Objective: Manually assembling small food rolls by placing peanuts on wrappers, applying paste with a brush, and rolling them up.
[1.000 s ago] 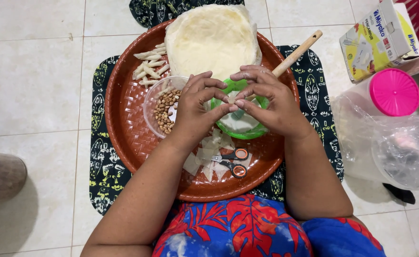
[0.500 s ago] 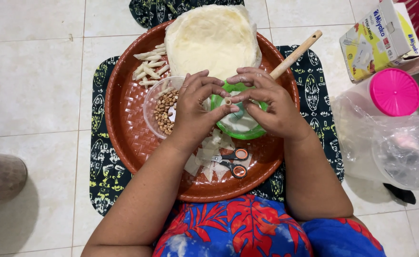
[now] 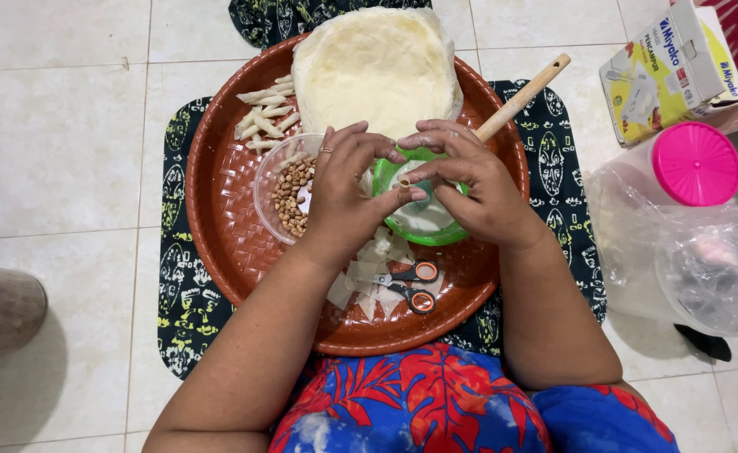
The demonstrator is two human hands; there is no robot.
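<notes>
My left hand (image 3: 348, 189) and my right hand (image 3: 469, 184) meet over a green bowl (image 3: 423, 228) on a round brown tray (image 3: 226, 226). Together their fingertips pinch a small pale dough roll (image 3: 402, 179). A clear bowl of peanuts (image 3: 285, 197) sits under my left hand. A stack of pale dough sheets (image 3: 373, 71) lies at the tray's far side. Several finished rolls (image 3: 264, 113) lie to its left. Orange-handled scissors (image 3: 411, 285) rest on cut dough pieces (image 3: 360, 273) near me.
A wooden handle (image 3: 524, 96) sticks out past my right hand. The tray sits on a black patterned cloth (image 3: 180, 294) on a tiled floor. At right stand a yellow-and-white box (image 3: 671, 71), a pink-lidded container (image 3: 696, 164) and a clear plastic bag (image 3: 704, 268).
My fingers have shifted slightly around the dough roll; both hands stay over the green bowl.
</notes>
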